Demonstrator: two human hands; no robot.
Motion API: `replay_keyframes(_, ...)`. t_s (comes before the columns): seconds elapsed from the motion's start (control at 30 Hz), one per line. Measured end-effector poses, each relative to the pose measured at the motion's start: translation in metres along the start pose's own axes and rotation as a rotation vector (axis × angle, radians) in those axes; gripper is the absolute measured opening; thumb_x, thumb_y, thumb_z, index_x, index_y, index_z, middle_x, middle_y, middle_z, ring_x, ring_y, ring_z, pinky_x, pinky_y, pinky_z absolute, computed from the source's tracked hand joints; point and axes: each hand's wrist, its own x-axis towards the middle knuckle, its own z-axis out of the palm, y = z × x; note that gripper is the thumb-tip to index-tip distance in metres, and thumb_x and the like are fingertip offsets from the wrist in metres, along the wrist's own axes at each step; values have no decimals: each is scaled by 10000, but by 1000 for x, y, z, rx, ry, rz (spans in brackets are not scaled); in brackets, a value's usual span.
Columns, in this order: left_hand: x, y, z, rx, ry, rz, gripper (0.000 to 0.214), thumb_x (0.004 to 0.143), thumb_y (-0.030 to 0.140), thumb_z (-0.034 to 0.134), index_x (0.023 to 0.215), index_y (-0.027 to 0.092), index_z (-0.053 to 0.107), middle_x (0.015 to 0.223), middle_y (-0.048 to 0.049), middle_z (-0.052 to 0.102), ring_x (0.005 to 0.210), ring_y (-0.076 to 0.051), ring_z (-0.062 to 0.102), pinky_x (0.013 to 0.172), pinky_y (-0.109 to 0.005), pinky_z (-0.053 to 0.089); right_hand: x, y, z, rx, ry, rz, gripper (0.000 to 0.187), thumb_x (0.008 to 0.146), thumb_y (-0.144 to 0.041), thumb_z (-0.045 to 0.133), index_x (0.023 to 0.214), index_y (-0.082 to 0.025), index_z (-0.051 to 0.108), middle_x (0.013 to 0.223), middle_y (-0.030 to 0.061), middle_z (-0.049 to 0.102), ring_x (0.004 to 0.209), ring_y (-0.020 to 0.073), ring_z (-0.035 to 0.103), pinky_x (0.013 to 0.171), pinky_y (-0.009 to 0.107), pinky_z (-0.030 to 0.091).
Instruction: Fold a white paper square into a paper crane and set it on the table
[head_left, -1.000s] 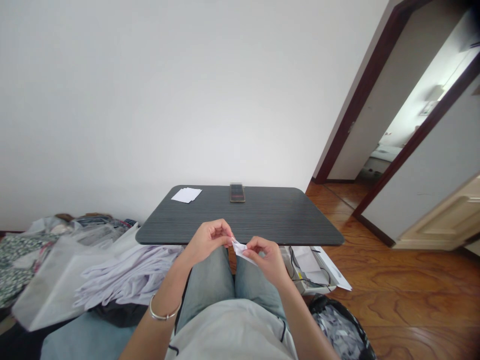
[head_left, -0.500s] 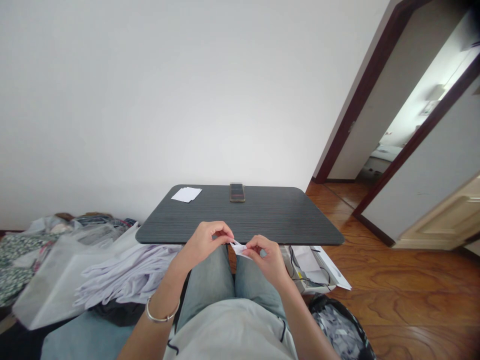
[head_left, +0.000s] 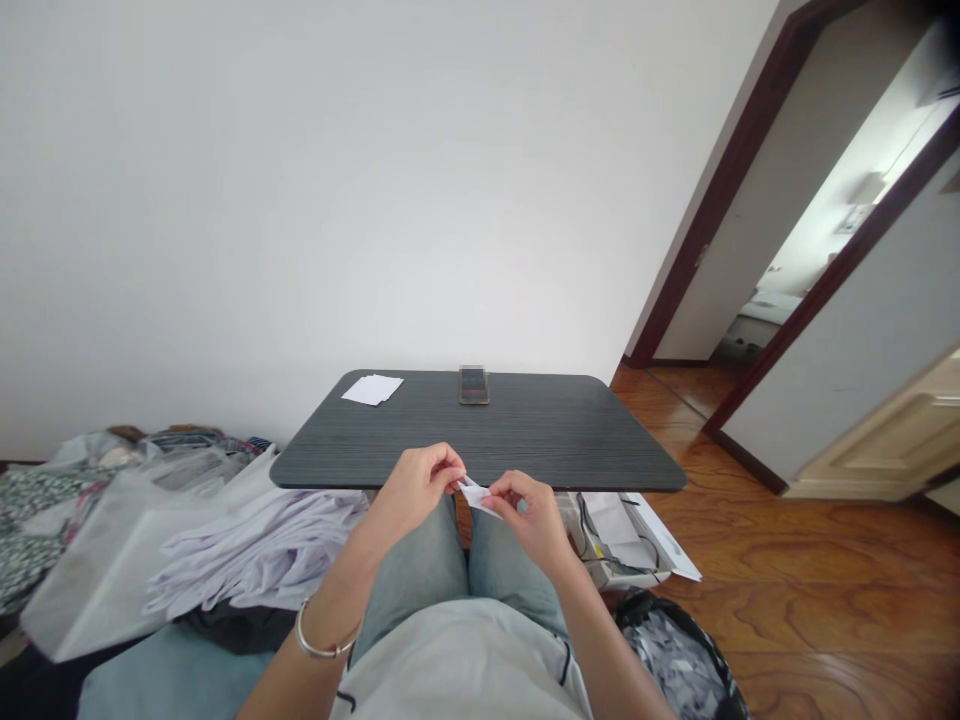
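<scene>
Silver bangle (left wrist), pale top with black piping, faded jeans

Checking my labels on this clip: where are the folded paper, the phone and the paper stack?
folded white paper [head_left: 474, 494], head view, its exposed middle
smartphone [head_left: 474, 385], head view, its dark face
white paper stack [head_left: 373, 390], head view, its top sheet

2 hands: left hand, right hand. 1 small white paper piece, pinched by both. 1 dark table. On it: 1 phone, 1 stack of white paper sheets, sheet count unclear. 1 metal bangle, left wrist. 1 black bag. 1 open door.
</scene>
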Motion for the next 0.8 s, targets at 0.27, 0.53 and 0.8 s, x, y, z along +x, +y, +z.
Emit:
replay_keyframes(0.27, 1, 0, -3, -241, 50, -1, 177, 797, 304, 531, 786, 142, 602, 707, -31, 648, 627, -136, 590, 599, -238, 469, 1, 2, 0, 78, 9, 61, 162, 775, -286, 607, 651, -182, 611, 603, -2, 587, 552, 130, 487, 540, 235, 366)
replay_keyframes(0.53, 3, 0, -3, -164, -36, 20, 180, 778, 287, 559, 743, 133, 645, 657, -16, 624, 556, -106, 518, 545, -212, 411, 2, 1, 1, 145, -3, 108, 157, 757, -285, 621, 645, -175, 617, 591, -9, 593, 542, 121, 485, 531, 225, 366)
replay_keyframes(0.8, 4, -2, 6, -97, 62, 6, 141, 772, 220, 522, 685, 147, 606, 576, 10, 583, 528, -114, 516, 525, -214, 394, 2, 4, 6, 329, -53, 192, 241, 742, -377, 626, 643, -159, 598, 564, -9, 558, 511, 108, 463, 475, 208, 354)
